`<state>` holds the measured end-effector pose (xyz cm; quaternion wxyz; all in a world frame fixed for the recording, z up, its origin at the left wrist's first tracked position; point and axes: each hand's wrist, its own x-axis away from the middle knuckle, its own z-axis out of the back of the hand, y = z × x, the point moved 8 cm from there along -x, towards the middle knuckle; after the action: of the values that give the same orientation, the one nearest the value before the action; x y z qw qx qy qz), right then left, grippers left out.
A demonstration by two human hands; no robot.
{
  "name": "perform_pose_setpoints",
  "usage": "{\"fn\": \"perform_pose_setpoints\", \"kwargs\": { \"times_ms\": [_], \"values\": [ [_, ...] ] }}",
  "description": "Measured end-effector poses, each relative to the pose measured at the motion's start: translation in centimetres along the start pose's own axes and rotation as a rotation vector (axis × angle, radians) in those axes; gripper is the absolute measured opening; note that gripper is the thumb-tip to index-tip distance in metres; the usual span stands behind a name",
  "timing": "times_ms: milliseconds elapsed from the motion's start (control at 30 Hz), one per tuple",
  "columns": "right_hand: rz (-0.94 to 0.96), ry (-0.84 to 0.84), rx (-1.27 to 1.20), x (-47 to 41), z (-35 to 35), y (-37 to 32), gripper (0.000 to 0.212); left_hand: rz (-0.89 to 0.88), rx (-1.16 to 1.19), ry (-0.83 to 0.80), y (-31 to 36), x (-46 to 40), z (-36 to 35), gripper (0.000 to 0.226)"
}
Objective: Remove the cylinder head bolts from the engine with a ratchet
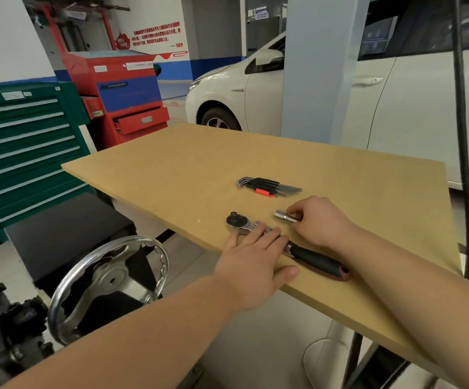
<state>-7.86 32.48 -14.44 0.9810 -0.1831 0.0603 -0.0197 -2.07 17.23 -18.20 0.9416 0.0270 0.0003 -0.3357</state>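
Note:
A ratchet (pixel 316 259) with a chrome head and a black and red handle lies on the tan wooden table (pixel 188 169). My left hand (pixel 255 262) lies flat over its shank, fingers straight, thumb at the table's front edge. Just right of the ratchet head a chrome socket (pixel 283 216) lies on its side, and my right hand (pixel 320 220) pinches its right end with fingertips. Part of the engine (pixel 5 327) shows dark at the bottom left, with a chrome handwheel (pixel 109 287) beside it.
A set of hex keys (pixel 268 186) in a black and red holder lies farther back on the table. A green tool cabinet (pixel 25 147) and a red one (pixel 123 94) stand at the left. A white car (pixel 255 91), a pillar and a hanging black hose (pixel 465 164) are behind and right.

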Motion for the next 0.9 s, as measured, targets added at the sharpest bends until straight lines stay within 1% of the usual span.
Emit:
{"fn": "perform_pose_setpoints", "kwargs": {
  "times_ms": [100,233,333,467,533,700,900],
  "values": [
    [0.009,0.012,0.032,0.6,-0.2,-0.1,0.032,0.012,0.026,-0.029,-0.1,-0.5,0.0,0.068],
    [0.027,0.016,-0.205,0.8,-0.2,0.7,0.017,0.036,0.036,-0.017,0.1,-0.8,0.1,0.063],
    [-0.015,0.028,-0.343,0.6,-0.2,1.8,0.02,0.053,0.038,-0.025,0.2,-0.7,-0.2,0.063],
    [-0.082,0.078,-0.446,0.6,0.0,2.6,0.028,0.045,0.016,-0.015,0.2,-0.5,-0.3,0.066],
    [-0.093,0.091,-0.449,0.8,0.1,2.3,0.026,0.053,0.01,-0.018,0.2,-0.5,-0.3,0.066],
    [-0.071,0.053,-0.356,1.7,0.3,0.9,0.023,0.067,-0.012,-0.036,0.5,-0.6,-0.1,0.066],
    [-0.09,0.089,-0.348,3.6,1.8,1.2,0.023,0.095,0.004,-0.057,0.3,-0.3,0.5,0.07]
  ]
}}
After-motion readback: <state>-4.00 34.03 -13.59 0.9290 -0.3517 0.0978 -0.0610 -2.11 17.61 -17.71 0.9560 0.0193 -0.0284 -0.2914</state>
